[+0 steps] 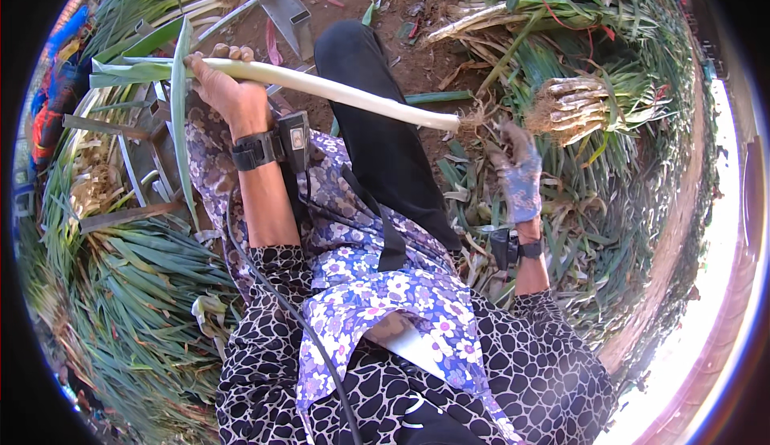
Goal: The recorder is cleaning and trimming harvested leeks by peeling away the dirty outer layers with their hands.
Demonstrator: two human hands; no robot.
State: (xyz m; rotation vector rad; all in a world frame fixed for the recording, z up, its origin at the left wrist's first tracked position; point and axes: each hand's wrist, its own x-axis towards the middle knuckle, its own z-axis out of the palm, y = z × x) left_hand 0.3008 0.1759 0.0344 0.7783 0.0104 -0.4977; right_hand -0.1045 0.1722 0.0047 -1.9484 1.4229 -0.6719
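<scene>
My left hand (233, 92) is closed around a long green onion (345, 93) near the start of its green leaves. The smooth white stalk slants across my lap, and its root end points right. Thin roots (475, 117) spread from that end. My right hand (517, 164), in a bluish fingerless glove, is just below and right of the roots, apart from the stalk. Its fingers are smeared by motion. One long leaf (180, 148) hangs down beside my left hand.
Leafy green onions (152, 284) are heaped at the left. Tied onion bundles (573, 109) with brown roots lie at the far right. A metal frame (120, 126) stands left of my left hand, and another metal piece (282, 12) is ahead. Stripped leaves (561, 236) litter the ground by my right wrist.
</scene>
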